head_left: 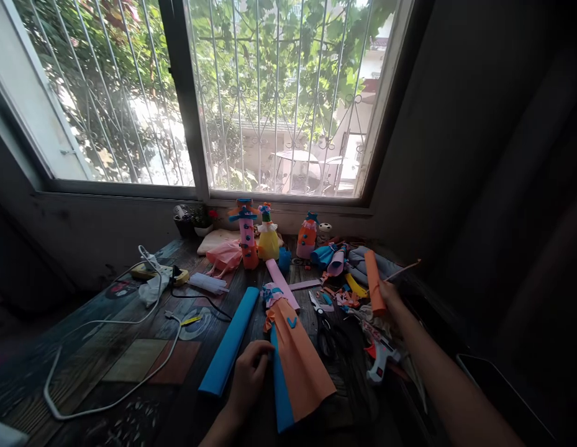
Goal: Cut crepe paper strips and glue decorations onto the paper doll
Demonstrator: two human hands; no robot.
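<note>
My left hand (249, 374) rests on the lower edge of a paper doll (292, 357) with an orange-and-blue skirt that lies flat on the wooden table (143, 366). A blue paper roll (230, 340) lies just left of that hand. Farther right and back, my right hand (391, 299) grips an orange paper roll (374, 280), holding it tilted above a heap of paper scraps. Black scissors (326, 332) and a white glue gun (380, 359) lie between the two hands.
Several finished paper dolls (247, 236) stand in a row under the barred window (269, 93). A pink paper roll (281, 283) lies behind the doll. A white cable (106, 323) and power strip (153, 271) cross the table's left side. A dark tablet (497, 385) sits at right.
</note>
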